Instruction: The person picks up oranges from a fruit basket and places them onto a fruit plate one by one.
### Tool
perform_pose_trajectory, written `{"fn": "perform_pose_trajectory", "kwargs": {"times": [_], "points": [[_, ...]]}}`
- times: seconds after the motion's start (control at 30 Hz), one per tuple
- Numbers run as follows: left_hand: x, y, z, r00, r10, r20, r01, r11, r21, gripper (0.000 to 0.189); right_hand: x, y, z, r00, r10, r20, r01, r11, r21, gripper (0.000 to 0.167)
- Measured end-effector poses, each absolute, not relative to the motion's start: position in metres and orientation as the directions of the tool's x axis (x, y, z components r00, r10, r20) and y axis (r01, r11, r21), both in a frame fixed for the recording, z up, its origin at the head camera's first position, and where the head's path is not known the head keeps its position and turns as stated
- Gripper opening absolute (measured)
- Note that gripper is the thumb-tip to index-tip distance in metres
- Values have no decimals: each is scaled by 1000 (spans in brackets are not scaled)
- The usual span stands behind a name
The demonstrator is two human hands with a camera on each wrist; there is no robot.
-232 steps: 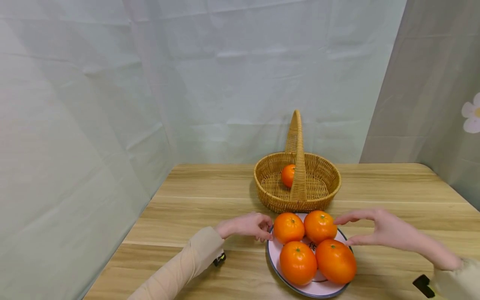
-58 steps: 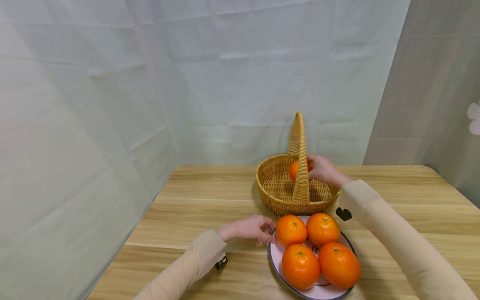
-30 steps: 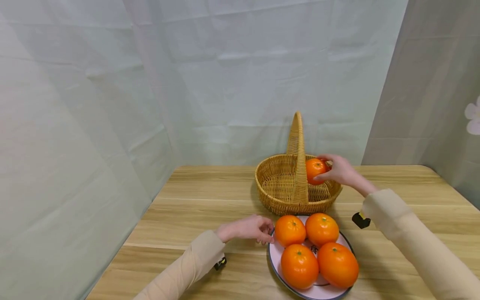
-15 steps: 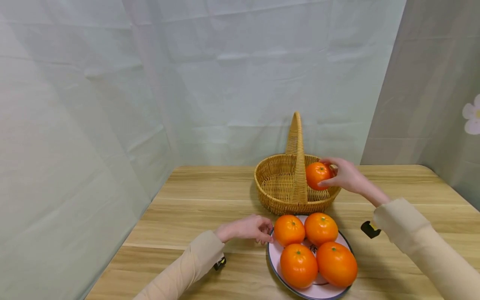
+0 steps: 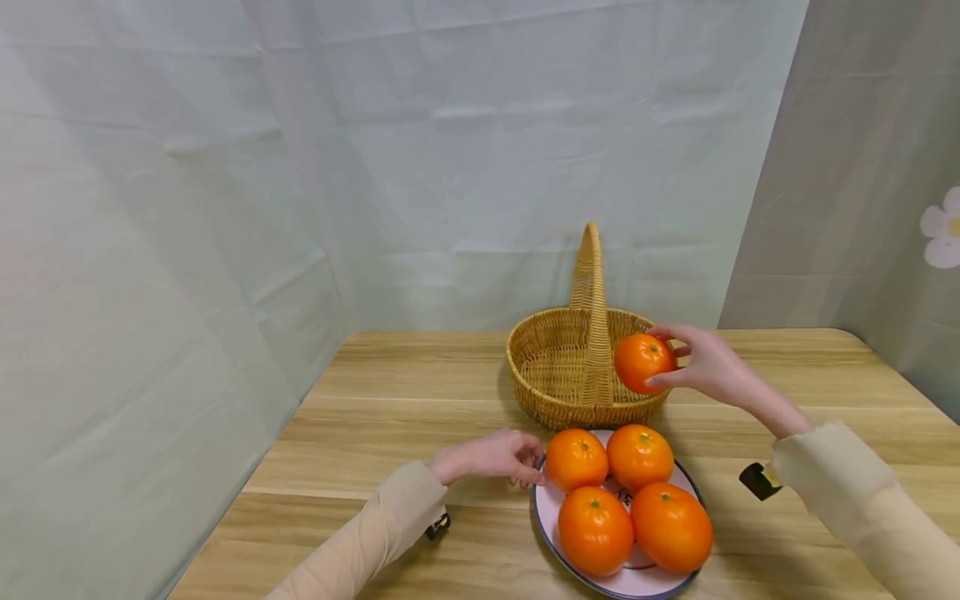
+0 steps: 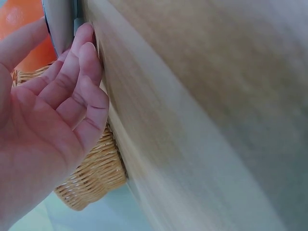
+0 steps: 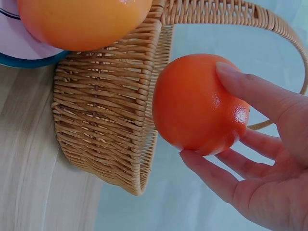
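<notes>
In the head view my right hand [image 5: 712, 364] holds a tangerine [image 5: 643, 363] between thumb and fingers, over the right side of the wicker basket [image 5: 551, 406]. The right wrist view shows this tangerine [image 7: 199, 103] raised beyond the basket rim, thumb on one side and fingers on the other. My left hand [image 5: 495, 457] is at the left edge of the round plate [image 5: 550, 508]. Seen from the left wrist, its thumb is at the top of the plate's rim [image 6: 61, 24] and its curled fingers lie against the outside. Several larger tangerines [image 5: 596, 531] sit on the plate.
The basket stands right behind the plate, its tall arched handle [image 5: 597, 333] crossing the middle. Both are on a wooden table [image 5: 420, 375]. A pale cloth backdrop [image 5: 480, 167] closes off the back and left side.
Earlier the tangerine lay in the basket and my right hand was by the plate. That hand has since gripped it and drawn it up, right and nearer. My left hand stays in place.
</notes>
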State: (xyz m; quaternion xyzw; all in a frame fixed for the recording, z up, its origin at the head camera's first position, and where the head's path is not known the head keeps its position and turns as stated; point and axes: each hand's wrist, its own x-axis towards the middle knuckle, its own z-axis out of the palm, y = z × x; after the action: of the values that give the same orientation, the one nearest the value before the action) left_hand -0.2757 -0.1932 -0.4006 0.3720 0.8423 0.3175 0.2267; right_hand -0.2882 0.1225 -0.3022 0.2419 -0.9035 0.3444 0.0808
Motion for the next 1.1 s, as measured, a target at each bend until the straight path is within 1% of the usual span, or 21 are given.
{"fn": "perform_pose_trajectory", "kwargs": {"times": [0.3, 0.57, 0.83, 1.1], "points": [[-274, -193, -398, -629, 763, -150, 482, 534, 694, 13, -275, 126, -301, -868, -377, 323, -497, 647, -579, 69], [-273, -192, -399, -625, 765, -152, 475, 528, 704, 13, -259, 131, -301, -842, -407, 355, -540, 628, -560, 67], [-274, -191, -397, -618, 771, -153, 481, 524, 703, 12, -246, 130, -301, -846, -409, 342, -534, 645, -547, 68], [-276, -193, -399, -616, 773, -152, 478, 520, 708, 12, -238, 123, -303, -813, -452, 368, -580, 569, -583, 66]]}}
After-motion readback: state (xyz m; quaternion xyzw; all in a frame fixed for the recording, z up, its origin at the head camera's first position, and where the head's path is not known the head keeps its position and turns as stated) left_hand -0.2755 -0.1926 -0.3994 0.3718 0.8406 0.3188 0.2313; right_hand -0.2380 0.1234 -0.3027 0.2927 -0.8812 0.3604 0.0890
